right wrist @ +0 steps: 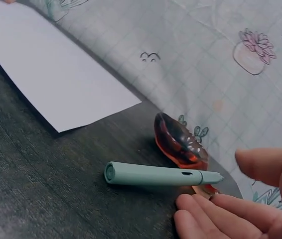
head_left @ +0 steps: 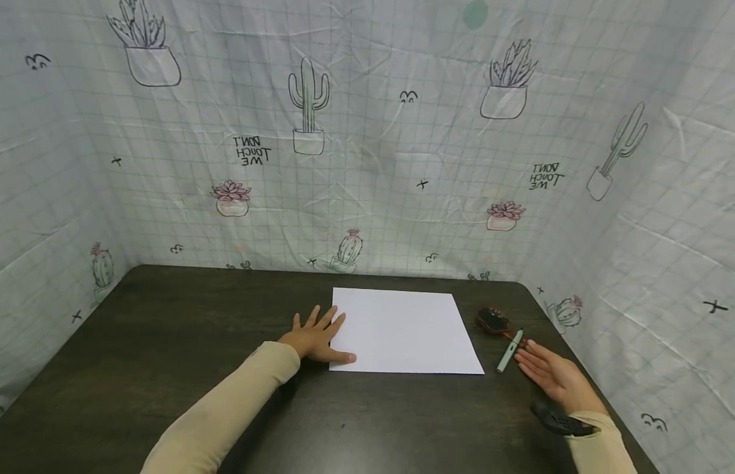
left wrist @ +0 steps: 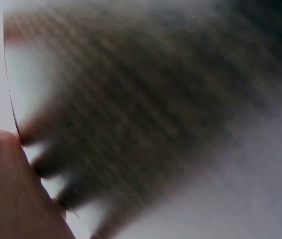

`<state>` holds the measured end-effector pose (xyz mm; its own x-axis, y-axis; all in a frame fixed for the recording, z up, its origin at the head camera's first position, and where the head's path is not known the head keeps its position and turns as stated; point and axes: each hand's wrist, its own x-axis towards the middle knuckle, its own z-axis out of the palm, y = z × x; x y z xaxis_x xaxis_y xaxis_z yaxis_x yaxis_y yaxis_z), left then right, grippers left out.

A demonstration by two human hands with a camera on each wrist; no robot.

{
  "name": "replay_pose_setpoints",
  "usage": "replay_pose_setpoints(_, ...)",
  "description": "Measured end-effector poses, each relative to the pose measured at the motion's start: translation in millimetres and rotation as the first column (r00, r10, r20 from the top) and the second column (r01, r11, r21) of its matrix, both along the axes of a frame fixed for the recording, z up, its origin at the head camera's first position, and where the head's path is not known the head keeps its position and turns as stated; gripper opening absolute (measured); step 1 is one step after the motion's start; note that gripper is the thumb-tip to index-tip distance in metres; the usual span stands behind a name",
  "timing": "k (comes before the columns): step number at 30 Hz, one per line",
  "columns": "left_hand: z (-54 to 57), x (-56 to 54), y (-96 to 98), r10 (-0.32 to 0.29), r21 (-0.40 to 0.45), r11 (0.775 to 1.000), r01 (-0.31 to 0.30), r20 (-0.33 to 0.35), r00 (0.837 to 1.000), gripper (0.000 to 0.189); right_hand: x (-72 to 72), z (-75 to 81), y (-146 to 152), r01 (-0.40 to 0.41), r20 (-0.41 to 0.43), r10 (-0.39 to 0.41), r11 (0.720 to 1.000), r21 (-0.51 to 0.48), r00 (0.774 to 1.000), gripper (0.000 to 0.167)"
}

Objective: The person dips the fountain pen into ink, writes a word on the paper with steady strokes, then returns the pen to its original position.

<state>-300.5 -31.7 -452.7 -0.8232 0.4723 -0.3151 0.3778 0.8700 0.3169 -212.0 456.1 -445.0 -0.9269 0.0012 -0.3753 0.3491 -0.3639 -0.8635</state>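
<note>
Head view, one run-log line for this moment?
left hand: fingers spread, on left edge of paper | right hand: beside pen, no grip | pen: by red-brown object

You have a dark table [head_left: 184,329]. On it, 1 white sheet of paper [head_left: 403,332] lies near the far edge. By the right edge you see 1 light green pen [head_left: 510,352] and 1 shiny red-brown thing [head_left: 493,320], nearer the far right corner.
</note>
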Motion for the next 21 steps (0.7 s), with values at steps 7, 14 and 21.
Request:
replay_pose_setpoints(7, 0.6, -1.5, 0.8, 0.002, -0.038, 0.999, -0.001, 0.017, 1.0, 0.101, -4.8, 2.3, -5, 0.018, 0.005, -0.019, 0.994, 0.106, 1.0, 0.027)
replay_pose_setpoints(14, 2.6, -0.9, 1.3, 0.001, -0.028, 1.0, 0.0, 0.012, 1.0, 0.1, -13.7, 5.1, -17, 0.16, 0.062, -0.181, 0.953, 0.256, 0.982, 0.009)
replay_pose_setpoints(21, 4.2, 1.5, 0.2, -0.005, -0.015, 1.0, 0.005, 0.008, 1.0, 0.098, -18.9, 1.7, -22, 0.204, 0.045, -0.229, 0.928, 0.31, 0.972, 0.011)
